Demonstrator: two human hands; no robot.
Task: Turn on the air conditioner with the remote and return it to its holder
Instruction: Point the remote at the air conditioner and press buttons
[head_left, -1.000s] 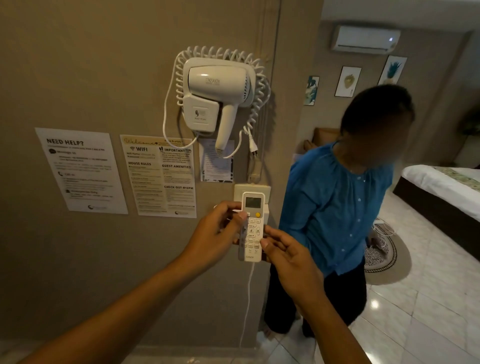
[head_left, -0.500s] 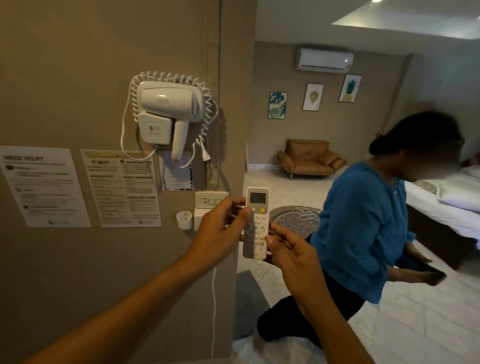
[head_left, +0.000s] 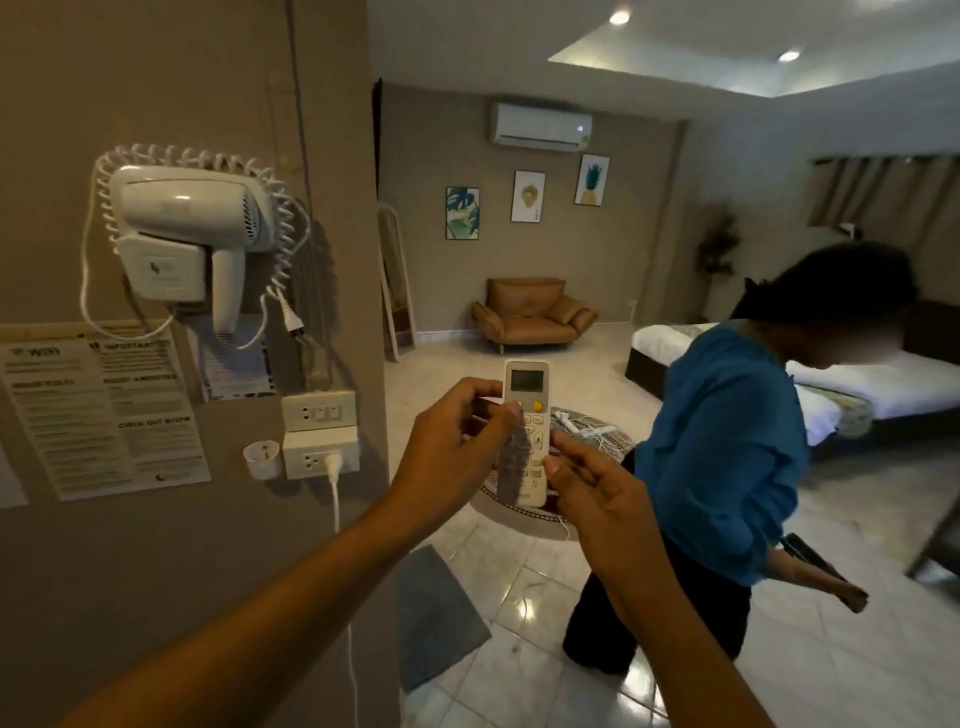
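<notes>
The white remote (head_left: 527, 387) stands upright in front of me, its small screen and yellow button facing me. My left hand (head_left: 452, 452) grips its left side, thumb across the buttons. My right hand (head_left: 597, 499) holds the lower right edge with thumb and fingertips. The remote's top points into the room, where the white air conditioner (head_left: 540, 123) hangs high on the far wall with a small light lit at its right end. I cannot make out a remote holder on the wall beside me.
On the wall to my left are a hair dryer (head_left: 192, 228), power sockets (head_left: 318, 410) with a plugged cable, and paper notices (head_left: 104, 410). A person in a blue shirt (head_left: 727, 441) bends close on my right. Beyond are an armchair (head_left: 530, 317), a bed (head_left: 883, 384) and a round rug.
My view has swung right, from the wall to the open room with the air conditioner. The person in blue has shifted right and bent lower. Both hands still hold the remote.
</notes>
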